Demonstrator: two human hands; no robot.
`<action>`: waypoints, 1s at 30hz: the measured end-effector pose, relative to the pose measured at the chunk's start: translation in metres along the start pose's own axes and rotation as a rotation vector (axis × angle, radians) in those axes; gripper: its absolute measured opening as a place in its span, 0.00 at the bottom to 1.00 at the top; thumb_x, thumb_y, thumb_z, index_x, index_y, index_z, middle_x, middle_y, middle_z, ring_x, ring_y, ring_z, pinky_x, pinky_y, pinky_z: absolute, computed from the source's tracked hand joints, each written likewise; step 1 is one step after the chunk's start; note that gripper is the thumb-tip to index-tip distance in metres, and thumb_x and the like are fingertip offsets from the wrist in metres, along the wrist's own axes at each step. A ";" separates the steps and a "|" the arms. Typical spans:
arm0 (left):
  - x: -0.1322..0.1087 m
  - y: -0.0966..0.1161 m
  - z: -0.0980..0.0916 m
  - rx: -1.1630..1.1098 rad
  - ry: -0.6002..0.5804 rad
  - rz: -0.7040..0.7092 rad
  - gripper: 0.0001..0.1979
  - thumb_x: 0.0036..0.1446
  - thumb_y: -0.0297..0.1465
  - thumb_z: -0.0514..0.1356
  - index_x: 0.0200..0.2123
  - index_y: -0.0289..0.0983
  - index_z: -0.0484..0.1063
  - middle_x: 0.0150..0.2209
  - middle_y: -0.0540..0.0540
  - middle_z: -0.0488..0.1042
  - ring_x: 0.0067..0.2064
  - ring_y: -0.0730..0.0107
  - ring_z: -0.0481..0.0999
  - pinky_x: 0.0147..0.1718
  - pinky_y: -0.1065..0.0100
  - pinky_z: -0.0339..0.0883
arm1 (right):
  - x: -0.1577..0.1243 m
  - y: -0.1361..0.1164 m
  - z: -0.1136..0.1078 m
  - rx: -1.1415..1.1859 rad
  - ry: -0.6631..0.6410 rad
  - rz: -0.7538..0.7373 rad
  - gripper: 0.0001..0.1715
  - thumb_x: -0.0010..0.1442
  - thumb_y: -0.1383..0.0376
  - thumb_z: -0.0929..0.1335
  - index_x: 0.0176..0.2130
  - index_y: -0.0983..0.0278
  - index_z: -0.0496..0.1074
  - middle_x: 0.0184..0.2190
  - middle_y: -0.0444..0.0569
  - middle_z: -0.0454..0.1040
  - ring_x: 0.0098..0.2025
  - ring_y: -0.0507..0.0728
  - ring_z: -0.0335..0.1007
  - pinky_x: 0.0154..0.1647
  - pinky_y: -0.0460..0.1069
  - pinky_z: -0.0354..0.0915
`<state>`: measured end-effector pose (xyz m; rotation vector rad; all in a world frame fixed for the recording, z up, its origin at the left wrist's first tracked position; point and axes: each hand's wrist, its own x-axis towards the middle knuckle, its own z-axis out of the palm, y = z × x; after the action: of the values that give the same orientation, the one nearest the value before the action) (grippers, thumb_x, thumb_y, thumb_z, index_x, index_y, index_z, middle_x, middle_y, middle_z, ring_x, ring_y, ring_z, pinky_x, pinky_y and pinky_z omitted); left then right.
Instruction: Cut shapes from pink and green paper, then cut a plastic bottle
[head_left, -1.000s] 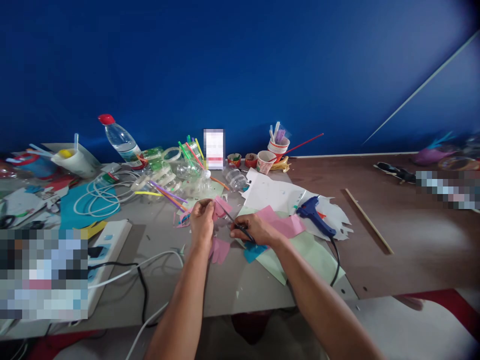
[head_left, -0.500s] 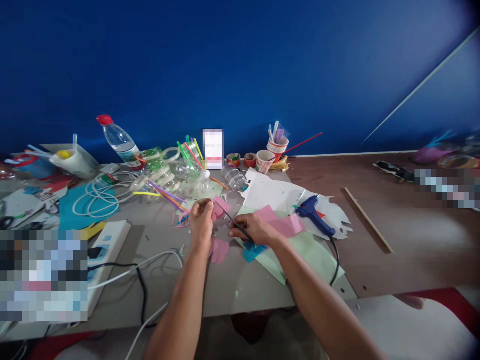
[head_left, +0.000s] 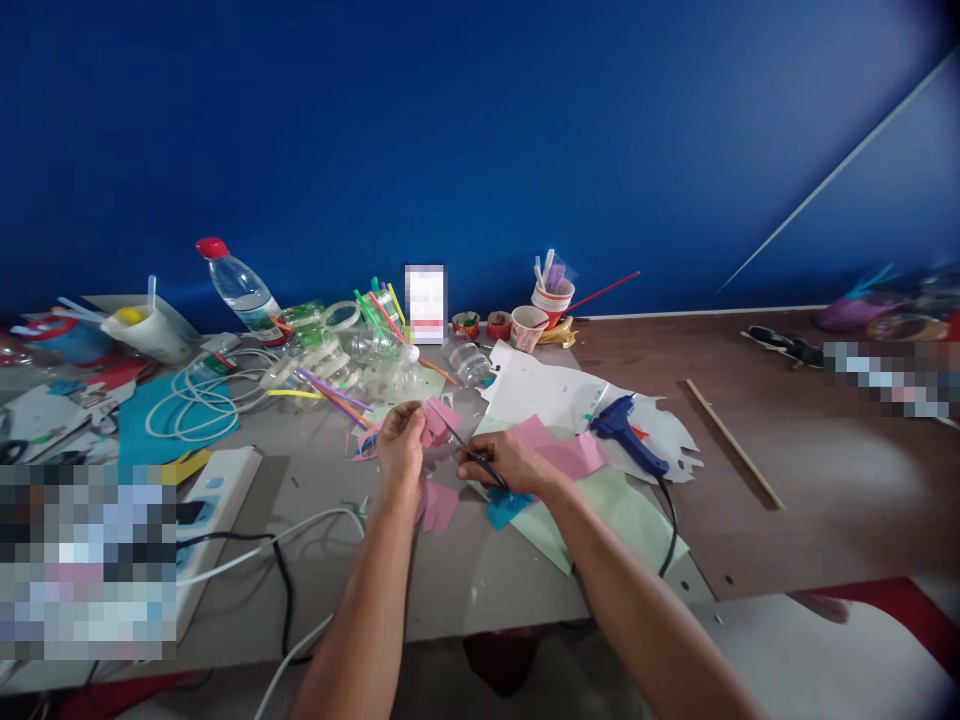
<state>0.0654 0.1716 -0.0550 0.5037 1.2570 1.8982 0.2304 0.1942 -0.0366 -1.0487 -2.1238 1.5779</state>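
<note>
Inside the surface's near edge [head_left: 457, 615], our left hand [head_left: 401, 445] pinches pink paper [head_left: 433, 432]; our right hand [head_left: 511, 458] clasps scissors [head_left: 486, 465], handles partly hidden.

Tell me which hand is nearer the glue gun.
Right. The right hand, holding scissors, is left of the blue glue gun; the left hand, holding pink paper, is farther left.

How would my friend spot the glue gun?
On the table, find the right hand with scissors. To its right, the glue gun lies over jagged white paper. Unlike the pink paper beside it, it's chunky, blue and corded.
</note>
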 end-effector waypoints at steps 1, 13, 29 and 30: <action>-0.001 0.000 0.000 -0.006 0.000 -0.010 0.15 0.37 0.35 0.70 0.30 0.36 0.72 0.23 0.54 0.71 0.23 0.80 0.67 0.24 0.75 0.59 | 0.000 -0.001 0.000 0.009 -0.008 0.009 0.24 0.48 0.49 0.73 0.33 0.67 0.74 0.19 0.42 0.67 0.22 0.49 0.60 0.22 0.44 0.56; -0.006 0.008 0.007 -0.096 0.007 -0.070 0.17 0.34 0.34 0.71 0.28 0.36 0.72 0.24 0.52 0.74 0.25 0.76 0.71 0.27 0.73 0.62 | -0.004 -0.007 -0.004 0.137 -0.062 -0.026 0.29 0.47 0.45 0.73 0.33 0.69 0.74 0.19 0.43 0.68 0.22 0.50 0.63 0.21 0.44 0.57; -0.010 0.000 0.007 0.056 -0.068 -0.043 0.16 0.39 0.37 0.70 0.30 0.36 0.73 0.23 0.54 0.71 0.23 0.79 0.67 0.24 0.74 0.59 | -0.002 -0.005 0.000 0.063 0.027 -0.052 0.25 0.50 0.48 0.72 0.33 0.68 0.74 0.20 0.42 0.67 0.23 0.49 0.62 0.23 0.44 0.57; -0.011 0.001 0.008 0.079 -0.077 -0.046 0.16 0.39 0.37 0.70 0.31 0.36 0.73 0.22 0.54 0.70 0.22 0.79 0.66 0.24 0.74 0.59 | -0.002 -0.006 -0.001 0.071 0.029 -0.052 0.25 0.50 0.48 0.72 0.33 0.68 0.74 0.20 0.42 0.67 0.24 0.49 0.62 0.23 0.44 0.57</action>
<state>0.0769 0.1675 -0.0499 0.5792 1.2861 1.7798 0.2301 0.1926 -0.0308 -0.9792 -2.0438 1.5915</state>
